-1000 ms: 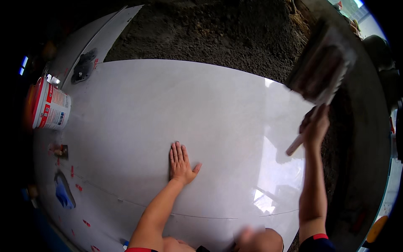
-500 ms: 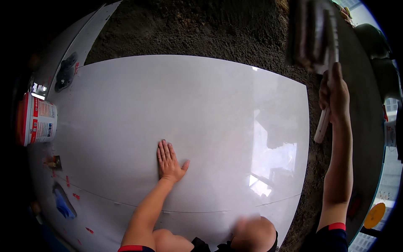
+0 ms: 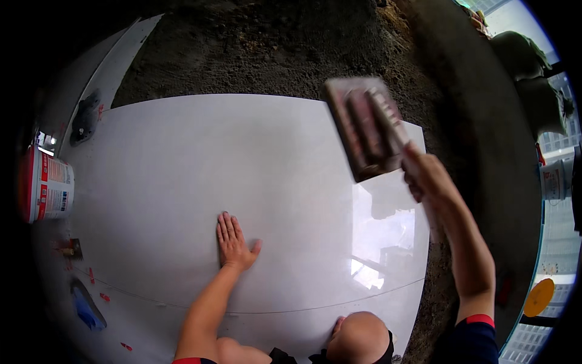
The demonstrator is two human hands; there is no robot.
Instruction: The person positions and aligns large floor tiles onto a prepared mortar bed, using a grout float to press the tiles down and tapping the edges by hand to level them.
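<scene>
A large glossy pale grey tile (image 3: pixel 163 164) covers the middle of the view. My left hand (image 3: pixel 236 247) lies flat on it, palm down, fingers stretched out and holding nothing. My right hand (image 3: pixel 427 173) is wrapped round the long pale handle of a tile beater (image 3: pixel 364 130). This tool has a flat rectangular plate with raised bars on top. It hangs over the tile's far right part, hiding some of that edge. Blur and the overhead angle leave it unclear whether the plate touches the tile.
Rough dark mortar (image 3: pixel 260 64) lies beyond the tile. At left stand a white-and-red bucket (image 3: pixel 57 188) and a notched trowel (image 3: pixel 74 249). Small red wedges (image 3: pixel 105 297) and a blue-and-black object (image 3: pixel 88 306) lie nearby. Dark sacks (image 3: pixel 521 54) and a yellow disc (image 3: pixel 539 297) are at right.
My right hand has swung the tile beater leftward and nearer, from above the mortar to over the tile. My left hand stays flat on the tile. The whole view has shifted slightly.
</scene>
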